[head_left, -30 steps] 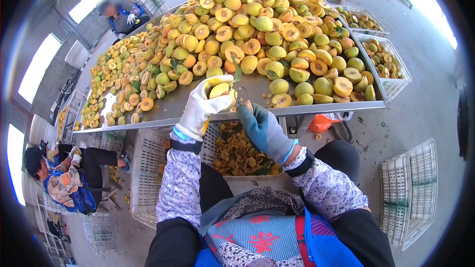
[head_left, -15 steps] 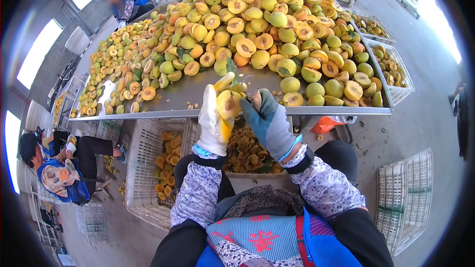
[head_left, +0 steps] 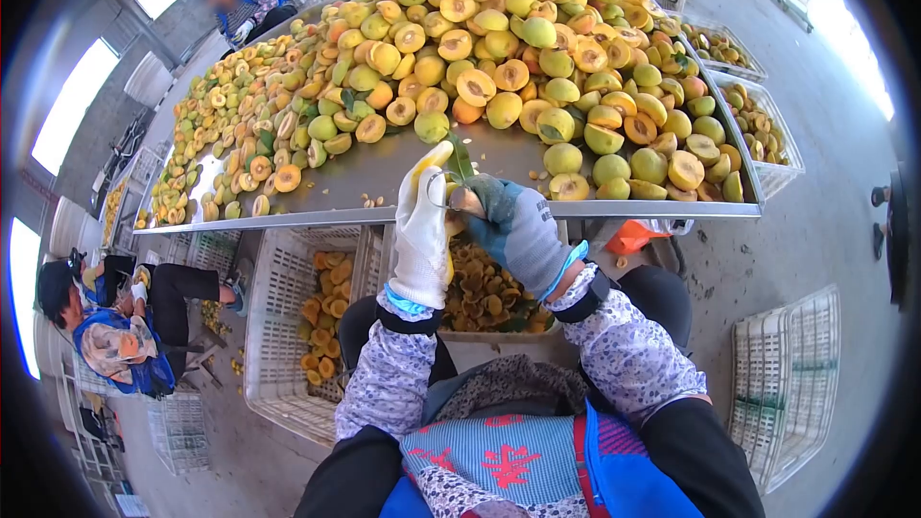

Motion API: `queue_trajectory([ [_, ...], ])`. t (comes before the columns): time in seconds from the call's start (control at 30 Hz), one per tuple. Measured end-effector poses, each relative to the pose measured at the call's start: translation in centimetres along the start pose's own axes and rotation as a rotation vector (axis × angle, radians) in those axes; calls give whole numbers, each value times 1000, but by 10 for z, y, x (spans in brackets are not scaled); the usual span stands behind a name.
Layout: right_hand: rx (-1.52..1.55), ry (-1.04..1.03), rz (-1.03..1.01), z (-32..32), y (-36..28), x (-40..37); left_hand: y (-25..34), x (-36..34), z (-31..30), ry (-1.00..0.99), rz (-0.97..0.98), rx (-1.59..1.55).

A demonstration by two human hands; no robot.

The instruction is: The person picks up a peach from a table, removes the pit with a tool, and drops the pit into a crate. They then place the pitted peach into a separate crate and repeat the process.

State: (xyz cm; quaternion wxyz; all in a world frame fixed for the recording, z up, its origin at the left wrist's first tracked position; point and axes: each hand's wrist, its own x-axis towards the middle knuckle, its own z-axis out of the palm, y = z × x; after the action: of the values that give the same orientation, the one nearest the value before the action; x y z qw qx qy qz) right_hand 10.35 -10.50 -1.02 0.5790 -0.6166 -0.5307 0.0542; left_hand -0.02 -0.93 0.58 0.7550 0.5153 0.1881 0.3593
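Observation:
My left hand (head_left: 420, 235), in a white glove stained yellow, is upright at the table's front edge with its fingers stretched out. No fruit shows in it, though its palm side is partly hidden. My right hand (head_left: 523, 235), in a blue and grey glove, is closed around a small tool with a wooden handle (head_left: 466, 200). The tool's thin wire loop (head_left: 439, 190) reaches across to the left fingers. A green leaf (head_left: 461, 159) stands just beyond the fingertips. Behind is a heap of halved apricots (head_left: 475, 88) on the metal table (head_left: 374, 169).
Below my hands is a crate of apricot pieces (head_left: 489, 293), with a white crate (head_left: 273, 355) beside it. Another white crate (head_left: 785, 384) is on the floor at right. Filled crates (head_left: 767, 139) line the table's right side. A seated co-worker (head_left: 120, 326) is at left, another person (head_left: 249, 5) behind.
The apricot half that was in my left hand no longer shows. My right hand has turned and moved slightly left, bringing the wire loop to the left fingers.

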Motion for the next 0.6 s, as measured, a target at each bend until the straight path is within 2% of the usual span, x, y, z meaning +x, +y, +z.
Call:
queue_trajectory([
  [0.13,-19,-50,100,-5,-21,-8,2,6,-11,-1,138,148],
  [0.23,-40,-231,163,-2,-19,-21,8,10,-24,45,86,-4],
  [0.27,-28,-226,202,-2,-20,-21,7,13,-27,52,57,-96],
  [0.37,41,-173,272,3,-23,-19,-4,15,-31,35,228,150],
  [0.43,126,-100,242,16,-13,-20,-3,13,-25,28,218,118],
  [0.5,153,-122,258,23,-10,-20,1,8,-14,44,59,-143],
  [0.6,244,-143,352,28,-15,-20,0,3,1,118,25,-286],
])
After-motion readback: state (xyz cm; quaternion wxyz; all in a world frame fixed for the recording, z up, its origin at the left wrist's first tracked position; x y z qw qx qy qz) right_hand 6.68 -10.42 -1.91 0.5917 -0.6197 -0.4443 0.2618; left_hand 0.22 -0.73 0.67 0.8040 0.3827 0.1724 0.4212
